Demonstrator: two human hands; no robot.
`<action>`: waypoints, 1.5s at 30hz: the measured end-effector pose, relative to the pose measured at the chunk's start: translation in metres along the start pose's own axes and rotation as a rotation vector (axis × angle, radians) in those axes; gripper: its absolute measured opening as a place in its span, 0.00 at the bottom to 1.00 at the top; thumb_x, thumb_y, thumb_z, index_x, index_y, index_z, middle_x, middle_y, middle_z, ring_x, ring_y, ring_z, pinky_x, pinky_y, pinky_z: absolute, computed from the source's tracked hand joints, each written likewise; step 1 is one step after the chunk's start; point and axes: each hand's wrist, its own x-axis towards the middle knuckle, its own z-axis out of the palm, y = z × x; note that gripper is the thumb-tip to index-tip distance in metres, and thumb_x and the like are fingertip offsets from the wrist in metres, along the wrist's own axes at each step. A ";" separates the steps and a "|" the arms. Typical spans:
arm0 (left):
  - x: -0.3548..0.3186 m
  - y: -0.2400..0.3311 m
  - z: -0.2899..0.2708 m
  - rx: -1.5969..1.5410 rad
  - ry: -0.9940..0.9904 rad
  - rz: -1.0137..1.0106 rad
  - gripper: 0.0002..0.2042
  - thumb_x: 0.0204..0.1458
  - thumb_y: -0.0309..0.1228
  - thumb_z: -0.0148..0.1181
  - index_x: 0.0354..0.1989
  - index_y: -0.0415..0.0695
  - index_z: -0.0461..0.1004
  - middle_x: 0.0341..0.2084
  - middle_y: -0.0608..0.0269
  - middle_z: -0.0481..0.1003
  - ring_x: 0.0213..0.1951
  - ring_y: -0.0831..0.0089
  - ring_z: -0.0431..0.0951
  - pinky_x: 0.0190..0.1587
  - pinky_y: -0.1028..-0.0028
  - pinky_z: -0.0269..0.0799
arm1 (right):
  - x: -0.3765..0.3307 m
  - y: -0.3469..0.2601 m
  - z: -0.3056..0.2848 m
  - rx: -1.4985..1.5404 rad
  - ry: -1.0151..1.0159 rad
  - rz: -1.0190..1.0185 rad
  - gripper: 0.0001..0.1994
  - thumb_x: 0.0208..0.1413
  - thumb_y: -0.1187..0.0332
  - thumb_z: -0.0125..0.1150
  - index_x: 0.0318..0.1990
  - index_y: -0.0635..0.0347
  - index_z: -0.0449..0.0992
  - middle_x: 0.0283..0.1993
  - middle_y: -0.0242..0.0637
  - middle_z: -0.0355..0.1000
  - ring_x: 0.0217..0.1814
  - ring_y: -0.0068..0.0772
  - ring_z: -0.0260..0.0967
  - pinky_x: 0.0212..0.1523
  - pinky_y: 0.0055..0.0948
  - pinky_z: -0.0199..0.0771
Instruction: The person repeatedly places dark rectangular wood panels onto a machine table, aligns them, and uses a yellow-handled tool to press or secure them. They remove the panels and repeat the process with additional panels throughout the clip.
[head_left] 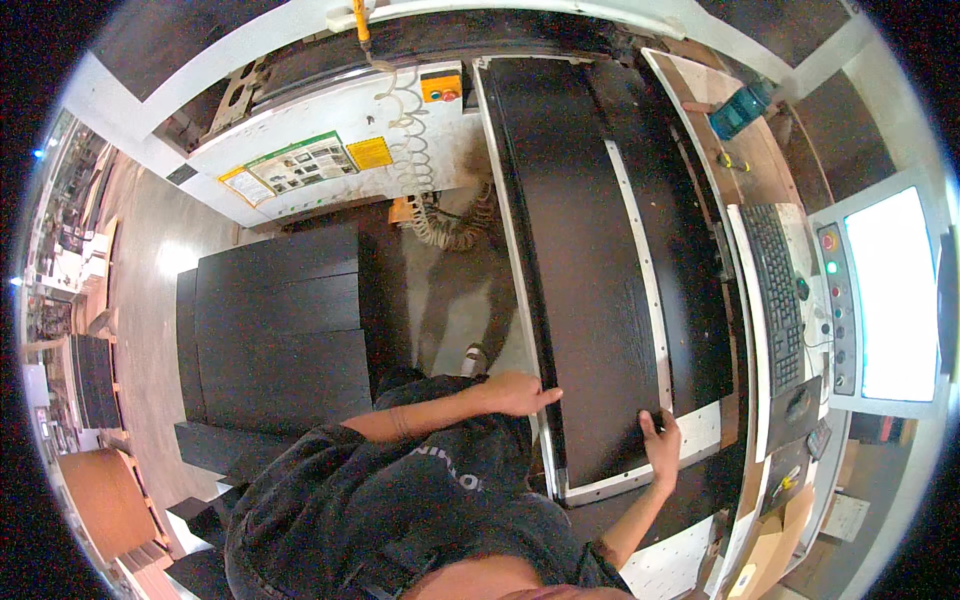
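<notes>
Both hands steady the dark wood panel at its near end: left hand flat, fingers open on its left edge; right hand fingers curled gripping its right edge.

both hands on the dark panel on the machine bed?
Yes: the left hand rests on the near left edge of the dark panel, and the right hand grips its near right corner.

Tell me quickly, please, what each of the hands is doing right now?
Left hand: open, fingers flat on the left edge of the dark wood panel.
Right hand: curled over the panel's near right corner.
</notes>
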 end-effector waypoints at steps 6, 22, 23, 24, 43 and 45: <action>0.007 0.003 0.033 -0.072 0.040 0.033 0.47 0.64 0.68 0.29 0.28 0.31 0.81 0.28 0.38 0.79 0.35 0.38 0.81 0.42 0.46 0.76 | 0.051 0.014 0.014 -0.203 0.045 -0.075 0.26 0.60 0.51 0.69 0.40 0.73 0.74 0.31 0.41 0.73 0.36 0.31 0.64 0.41 0.33 0.69; 0.011 -0.001 0.027 -0.095 -0.074 0.081 0.42 0.70 0.60 0.25 0.41 0.27 0.77 0.45 0.29 0.77 0.50 0.34 0.78 0.56 0.47 0.72 | 0.064 -0.011 0.034 -0.404 0.136 -0.229 0.30 0.63 0.44 0.61 0.40 0.72 0.77 0.42 0.62 0.75 0.46 0.66 0.73 0.47 0.51 0.73; 0.011 -0.002 0.025 -0.095 -0.102 0.092 0.42 0.70 0.60 0.25 0.41 0.28 0.77 0.44 0.30 0.78 0.50 0.34 0.78 0.56 0.47 0.72 | 0.063 -0.012 0.035 -0.398 0.145 -0.249 0.29 0.63 0.45 0.61 0.38 0.73 0.76 0.41 0.62 0.75 0.44 0.66 0.73 0.45 0.51 0.72; 0.012 -0.002 0.022 -0.095 -0.130 0.103 0.42 0.70 0.60 0.25 0.40 0.29 0.77 0.44 0.31 0.78 0.50 0.34 0.78 0.56 0.47 0.72 | 0.063 -0.012 0.035 -0.392 0.155 -0.269 0.29 0.63 0.45 0.61 0.36 0.73 0.76 0.40 0.61 0.74 0.43 0.66 0.73 0.43 0.51 0.72; 0.006 0.008 0.012 0.112 -0.149 0.005 0.39 0.69 0.59 0.27 0.34 0.37 0.79 0.37 0.38 0.80 0.43 0.36 0.80 0.49 0.44 0.74 | 0.103 -0.041 0.061 -0.315 0.189 -0.319 0.34 0.58 0.45 0.66 0.61 0.66 0.73 0.57 0.60 0.73 0.57 0.62 0.73 0.56 0.46 0.75; 0.007 0.008 0.014 0.112 -0.118 0.030 0.39 0.69 0.59 0.27 0.36 0.36 0.80 0.37 0.37 0.80 0.43 0.36 0.80 0.50 0.45 0.74 | 0.125 -0.069 0.064 -0.281 0.188 -0.350 0.34 0.56 0.44 0.68 0.60 0.65 0.74 0.56 0.58 0.74 0.56 0.60 0.74 0.55 0.46 0.76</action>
